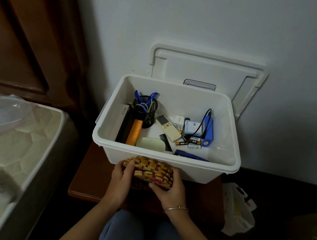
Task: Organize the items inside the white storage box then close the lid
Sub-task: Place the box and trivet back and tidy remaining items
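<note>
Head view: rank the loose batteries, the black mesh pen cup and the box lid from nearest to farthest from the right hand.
From the right hand, which holds the woven item in front of the white storage box:
1. Batteries, right of centre on the box floor.
2. Black mesh pen cup, back left inside.
3. Lid, upright behind the box.

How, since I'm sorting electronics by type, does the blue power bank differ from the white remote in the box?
The power bank is blue; the remote is white. The power bank carries a black cable; the remote none. The remote shows a screen and buttons; the power bank looks plain. Both lie inside the white storage box.
</note>
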Demonstrator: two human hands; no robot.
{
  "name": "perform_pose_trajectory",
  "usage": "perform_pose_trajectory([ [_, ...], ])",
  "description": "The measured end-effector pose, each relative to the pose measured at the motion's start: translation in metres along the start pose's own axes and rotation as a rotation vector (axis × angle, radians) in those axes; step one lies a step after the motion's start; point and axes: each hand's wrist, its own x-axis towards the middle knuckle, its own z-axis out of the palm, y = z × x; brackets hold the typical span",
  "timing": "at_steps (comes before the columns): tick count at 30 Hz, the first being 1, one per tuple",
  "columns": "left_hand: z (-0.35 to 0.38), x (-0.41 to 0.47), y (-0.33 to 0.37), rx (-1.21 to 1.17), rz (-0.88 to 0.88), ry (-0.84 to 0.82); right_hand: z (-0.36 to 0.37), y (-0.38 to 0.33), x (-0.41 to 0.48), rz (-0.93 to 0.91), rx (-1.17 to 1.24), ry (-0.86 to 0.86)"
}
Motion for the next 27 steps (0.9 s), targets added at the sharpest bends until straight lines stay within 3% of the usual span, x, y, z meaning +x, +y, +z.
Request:
perform_pose_trajectory([
  [2,0.0,0.002,0.002,-0.109,-0.089,-0.071,0.0,0.001,0.001,-0.006,-0.01,-0.006],
  [6,-0.005,0.002,-0.003,-0.109,-0.084,-0.113,-0.002,0.001,0.002,-0.011,-0.014,-0.023],
  [9,-0.015,-0.008,-0.009,-0.034,0.056,-0.144,-0.006,0.0,0.0,-0.029,-0.018,-0.068],
  [13,-0.022,-0.014,-0.015,0.238,0.337,-0.194,-0.018,-0.001,-0.002,-0.1,-0.11,-0.155],
  [16,-0.024,-0.01,-0.009,0.199,0.409,-0.17,-0.026,-0.003,-0.002,-0.126,-0.161,-0.198],
  [19,-0.018,-0.006,-0.011,0.281,0.39,-0.214,-0.027,-0.002,-0.002,-0.095,-0.14,-0.185],
  [27,-0.007,0.001,-0.015,0.237,0.333,-0.209,-0.017,0.006,0.001,-0.005,-0.074,-0.108],
])
